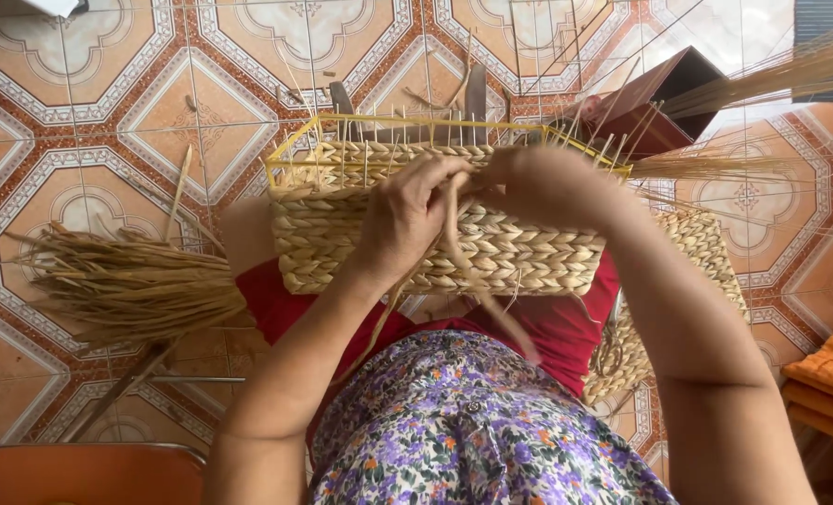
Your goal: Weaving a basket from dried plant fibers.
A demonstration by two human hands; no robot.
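A half-woven straw basket [519, 252] on a yellow wire frame [295, 150] rests on my lap, over red trousers. My left hand [402, 220] lies on the basket's near wall and pinches a long tan straw strand [477, 281] that hangs down toward my floral shirt. My right hand [538, 182] is curled at the basket's top rim, gripping the weave and the same strand's upper end. Thin upright stalks stick up from the rim.
A loose bundle of dried straw [127, 285] lies on the patterned tile floor at the left. A finished woven piece [697, 252] sits at my right. A dark red box [660, 93] stands behind the basket. Orange cloth [832, 374] lies far right.
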